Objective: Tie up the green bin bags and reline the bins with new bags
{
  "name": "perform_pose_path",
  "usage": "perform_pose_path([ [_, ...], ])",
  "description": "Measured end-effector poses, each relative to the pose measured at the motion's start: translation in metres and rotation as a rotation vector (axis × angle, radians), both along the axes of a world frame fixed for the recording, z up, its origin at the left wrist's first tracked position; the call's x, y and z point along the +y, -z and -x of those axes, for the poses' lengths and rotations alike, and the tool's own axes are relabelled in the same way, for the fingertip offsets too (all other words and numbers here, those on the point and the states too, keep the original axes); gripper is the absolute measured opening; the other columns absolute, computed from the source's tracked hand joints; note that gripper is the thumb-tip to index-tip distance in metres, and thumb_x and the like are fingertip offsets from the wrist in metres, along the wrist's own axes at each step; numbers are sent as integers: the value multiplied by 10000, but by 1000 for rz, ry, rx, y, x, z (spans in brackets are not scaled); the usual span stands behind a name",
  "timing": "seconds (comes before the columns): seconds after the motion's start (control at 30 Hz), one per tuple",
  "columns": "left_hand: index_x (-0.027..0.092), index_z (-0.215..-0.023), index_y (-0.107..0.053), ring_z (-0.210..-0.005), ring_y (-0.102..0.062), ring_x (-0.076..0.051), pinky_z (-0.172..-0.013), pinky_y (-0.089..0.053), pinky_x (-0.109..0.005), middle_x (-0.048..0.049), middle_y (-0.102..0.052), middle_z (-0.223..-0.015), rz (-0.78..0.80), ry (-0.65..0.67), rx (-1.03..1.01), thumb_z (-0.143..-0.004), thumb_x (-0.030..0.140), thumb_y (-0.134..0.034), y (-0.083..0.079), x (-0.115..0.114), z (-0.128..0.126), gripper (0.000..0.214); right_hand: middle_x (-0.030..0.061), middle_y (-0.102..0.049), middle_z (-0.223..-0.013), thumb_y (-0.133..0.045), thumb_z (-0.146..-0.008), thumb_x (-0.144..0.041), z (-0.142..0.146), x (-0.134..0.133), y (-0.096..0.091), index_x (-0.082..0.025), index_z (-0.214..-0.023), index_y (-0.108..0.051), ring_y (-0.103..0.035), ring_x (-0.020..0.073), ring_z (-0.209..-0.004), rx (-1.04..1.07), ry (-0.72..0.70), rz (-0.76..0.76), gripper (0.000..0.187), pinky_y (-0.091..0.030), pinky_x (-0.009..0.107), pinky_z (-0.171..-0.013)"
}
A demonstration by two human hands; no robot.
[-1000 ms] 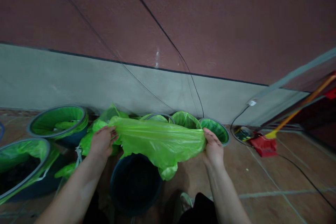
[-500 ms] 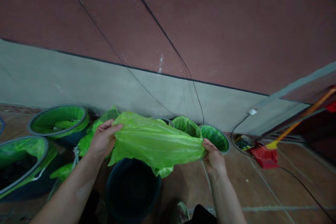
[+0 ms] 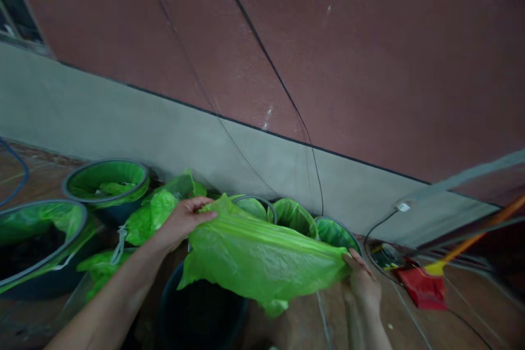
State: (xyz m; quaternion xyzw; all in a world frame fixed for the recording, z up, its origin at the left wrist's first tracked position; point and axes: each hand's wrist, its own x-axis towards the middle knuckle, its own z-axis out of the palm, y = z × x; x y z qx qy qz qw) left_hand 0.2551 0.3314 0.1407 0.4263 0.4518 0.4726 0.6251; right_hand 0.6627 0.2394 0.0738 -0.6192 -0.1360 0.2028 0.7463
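Observation:
A thin green plastic bag [image 3: 262, 257] is stretched sideways between my two hands. My left hand [image 3: 186, 220] pinches its upper left corner between thumb and fingers. At the opposite end, my right hand [image 3: 361, 273] grips the bag's right edge. The bag hangs flat and wrinkled, its lower edge loose. Below and partly behind it stands a dark bucket [image 3: 200, 317] with no liner visible; the bag covers part of its rim.
At left stand two buckets lined with green bags, a near one [image 3: 77, 229] and a far one [image 3: 104, 197]. Tied green bags [image 3: 158, 213] lie beside them. More lined bins [image 3: 295, 219] line the wall. A red dustpan [image 3: 422, 287] and cable [image 3: 373, 254] are at right.
Both hands have shifted right and slightly down in view with the bag, which now slopes more toward the right. The view has tilted, and a blue hose shows more at left.

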Motion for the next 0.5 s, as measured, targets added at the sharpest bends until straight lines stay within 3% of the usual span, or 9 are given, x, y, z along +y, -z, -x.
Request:
perform_pose_path([
  [0.13, 175, -701, -690, -535, -631, -163, -541, -494, -265, -18, -711, -650, 24, -52, -83, -522, 289, -874, 1, -1, -4, 280, 29, -734, -711, -819, -481, -253, -9, -1, 5, -177, -847, -745, -664, 207, -638, -8, 50, 37, 381, -533, 306, -562],
  [0.23, 183, -630, -615, -639, -648, -143, -610, -506, -242, 1, -716, -744, -21, -134, -273, -502, 184, -845, -3, -2, -5, 263, 19, -736, -705, -800, -490, -250, -12, -1, 9, -195, -830, -750, -673, 216, -643, -2, 76, 75, 348, -537, 306, -553],
  [0.3, 178, -599, -574, -696, -651, -135, -645, -506, -232, -2, -719, -808, -29, -112, -355, -512, 155, -817, -4, -2, -5, 259, 15, -738, -716, -793, -492, -252, -12, 0, 11, -195, -839, -751, -674, 213, -640, 24, 68, 84, 353, -537, 302, -545],
  [0.4, 183, -621, -592, -610, -602, -115, -589, -471, -215, 20, -665, -685, -11, -56, -328, -555, 159, -771, -3, -2, -5, 192, 11, -739, -751, -784, -497, -244, -7, 3, 14, -186, -885, -743, -668, 189, -633, 89, -3, 61, 395, -529, 278, -530],
  [0.5, 184, -723, -685, -606, -597, -125, -585, -465, -219, 16, -667, -668, -8, -93, -237, -559, 181, -754, 0, 0, -6, 177, 5, -741, -791, -761, -519, -235, 0, 6, 14, -185, -923, -731, -668, 168, -657, 123, -69, 53, 408, -526, 249, -548],
])
